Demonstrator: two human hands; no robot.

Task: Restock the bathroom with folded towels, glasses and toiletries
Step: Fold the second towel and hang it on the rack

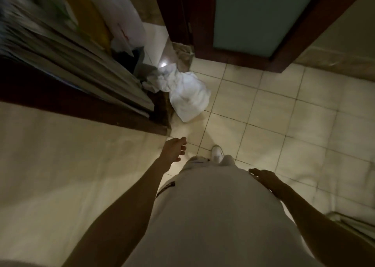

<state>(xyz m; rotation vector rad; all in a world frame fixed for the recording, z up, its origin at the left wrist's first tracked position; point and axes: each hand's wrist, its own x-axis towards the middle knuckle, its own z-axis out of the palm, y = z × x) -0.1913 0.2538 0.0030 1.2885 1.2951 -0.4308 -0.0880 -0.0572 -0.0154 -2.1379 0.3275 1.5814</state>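
Closest to the camera is the person's own body in a white garment [213, 216], with both bare forearms reaching forward. The left hand [174, 150] hangs in the air in front of the left hip. Its fingers are loosely bent and a little apart, and it holds nothing. The right hand [263, 178] lies against the right side of the garment, fingers relaxed and nearly straight, also with nothing in it (this hand is in shadow, so the fingertips are not clear). Between the two hands, lower down, one white shoe [217, 154] stands on the tiled floor [274, 114], which has pale square tiles with dark joints.

At the left a pale wall [60, 165] ends at a dark wooden frame [81, 104]. Further ahead a crumpled white cloth [187, 98] lies on the floor, touching the foot of this frame. It is not folded, and I cannot tell if it is a towel or a sheet. Behind the frame are blurred grey shelves [60, 49], too smeared to read. Beside them hang a yellow bag [89, 13] and a white plastic bag [119, 9], close together. Farthest away, at the top right, stands a dark wooden door [203, 23] with a frosted glass panel [253, 13], well apart from the cloth.
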